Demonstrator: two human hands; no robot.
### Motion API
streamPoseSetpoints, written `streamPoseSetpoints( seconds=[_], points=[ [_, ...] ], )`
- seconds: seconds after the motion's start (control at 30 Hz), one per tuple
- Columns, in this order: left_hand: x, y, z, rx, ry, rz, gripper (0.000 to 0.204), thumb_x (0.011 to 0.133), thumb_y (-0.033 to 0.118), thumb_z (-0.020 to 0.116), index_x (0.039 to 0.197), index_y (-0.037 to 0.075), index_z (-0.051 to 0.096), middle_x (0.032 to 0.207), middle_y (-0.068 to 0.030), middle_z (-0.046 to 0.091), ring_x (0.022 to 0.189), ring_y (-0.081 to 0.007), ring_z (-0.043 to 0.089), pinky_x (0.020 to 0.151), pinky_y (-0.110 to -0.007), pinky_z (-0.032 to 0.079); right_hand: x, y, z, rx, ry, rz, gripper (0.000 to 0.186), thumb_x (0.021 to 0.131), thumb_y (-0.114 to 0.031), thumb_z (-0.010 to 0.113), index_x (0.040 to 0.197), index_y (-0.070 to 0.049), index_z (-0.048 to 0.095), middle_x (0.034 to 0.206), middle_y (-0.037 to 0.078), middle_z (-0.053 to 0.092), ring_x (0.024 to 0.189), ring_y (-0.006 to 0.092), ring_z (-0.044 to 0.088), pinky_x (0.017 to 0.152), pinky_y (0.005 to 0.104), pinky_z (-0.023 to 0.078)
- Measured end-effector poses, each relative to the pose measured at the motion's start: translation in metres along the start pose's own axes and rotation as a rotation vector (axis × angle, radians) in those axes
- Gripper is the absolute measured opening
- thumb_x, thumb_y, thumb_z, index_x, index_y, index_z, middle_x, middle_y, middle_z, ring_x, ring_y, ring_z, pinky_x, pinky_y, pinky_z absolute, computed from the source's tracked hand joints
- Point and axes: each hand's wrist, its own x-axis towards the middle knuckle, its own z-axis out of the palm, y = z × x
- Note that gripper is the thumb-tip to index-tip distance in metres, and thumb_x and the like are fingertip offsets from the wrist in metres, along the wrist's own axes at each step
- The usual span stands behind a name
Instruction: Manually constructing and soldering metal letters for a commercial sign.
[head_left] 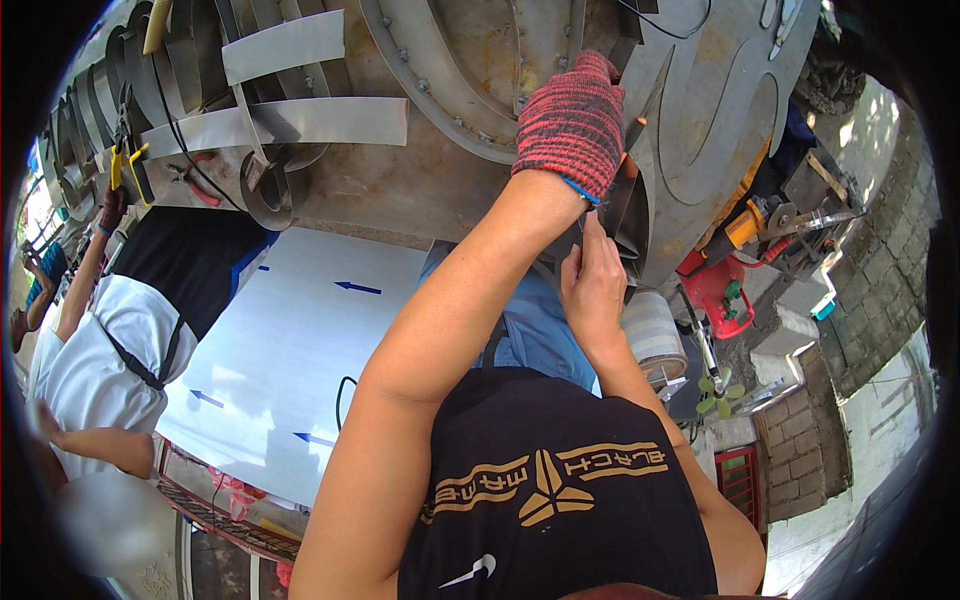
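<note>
My left hand (572, 130), in a red-and-black knitted glove, is closed over the metalwork on the table. Its fingers curl away from view, so what they grip is hidden. Beneath it lies a large rounded sheet-metal piece with a raised curved rim (425, 90). My bare right hand (592, 285) is nearer my body, fingers stretched forward and thumb apart, beside a bent metal strip (632, 215). Whether its fingertips touch the strip, I cannot tell. An orange-tipped thin item (636, 130) shows just right of the glove; its kind is unclear.
Curved metal strips (285, 122) and red-handled pliers (195, 182) lie on the table's left. At far left, a person in white (130, 335) has a gloved hand near yellow-handled pliers (117, 165). A yellow angle grinder (745, 228) and red stool (718, 300) stand right. White sheet (300, 350) sits left of me.
</note>
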Motion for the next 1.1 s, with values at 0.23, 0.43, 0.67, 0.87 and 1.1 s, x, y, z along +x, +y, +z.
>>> streamPoseSetpoints(
  seconds=[0.23, 0.43, 0.67, 0.87, 1.1],
  points=[
    [0.0, 0.0, 0.0, 0.067, 0.02, 0.026, 0.026, 0.099, 0.027, 0.065, 0.116, 0.007, 0.067, 0.101, -0.0209, 0.074, 0.096, -0.0402, 0.071, 0.085, -0.049, 0.056, -0.001, 0.001, -0.001, 0.026, -0.039, 0.026, 0.078, 0.083, 0.013, 0.061, 0.157, 0.004, 0.037, 0.116, 0.025, 0.067, 0.093, 0.0385, 0.065, 0.083, 0.0467, 0.054],
    [0.002, 0.001, 0.0, 0.069, 0.012, -0.017, 0.028, 0.099, 0.029, 0.066, 0.118, 0.009, 0.069, 0.106, -0.018, 0.075, 0.103, -0.0399, 0.07, 0.092, -0.048, 0.054, -0.001, 0.003, 0.001, 0.025, -0.032, 0.013, 0.078, 0.084, 0.012, 0.061, 0.157, 0.003, 0.036, 0.12, 0.024, 0.067, 0.097, 0.0389, 0.065, 0.085, 0.0467, 0.054],
    [0.002, 0.0, 0.001, 0.067, 0.013, -0.02, 0.028, 0.099, 0.029, 0.065, 0.117, 0.009, 0.07, 0.106, -0.0183, 0.075, 0.105, -0.0408, 0.068, 0.093, -0.049, 0.054, 0.0, 0.002, 0.0, 0.025, -0.033, -0.007, 0.077, 0.085, 0.009, 0.062, 0.157, 0.002, 0.035, 0.13, 0.025, 0.064, 0.104, 0.0405, 0.065, 0.09, 0.0466, 0.054],
    [0.007, -0.005, 0.005, -0.014, -0.008, -0.023, 0.026, 0.098, 0.027, 0.067, 0.115, 0.008, 0.068, 0.102, -0.0206, 0.074, 0.099, -0.0409, 0.07, 0.088, -0.049, 0.055, -0.002, -0.006, -0.015, 0.154, -0.042, 0.099, 0.074, 0.088, 0.002, 0.067, 0.155, 0.003, 0.038, 0.136, 0.028, 0.061, 0.106, 0.0414, 0.067, 0.09, 0.0463, 0.056],
    [0.009, -0.008, 0.006, 0.029, 0.038, 0.004, 0.027, 0.1, 0.026, 0.066, 0.118, 0.006, 0.067, 0.086, -0.019, 0.075, 0.068, -0.0306, 0.075, 0.074, -0.04, 0.06, 0.017, -0.013, -0.078, 0.271, 0.128, 0.018, 0.065, 0.088, 0.001, 0.069, 0.15, 0.0, 0.047, 0.132, 0.022, 0.063, 0.089, 0.0315, 0.07, 0.078, 0.0406, 0.059]
  ],
)
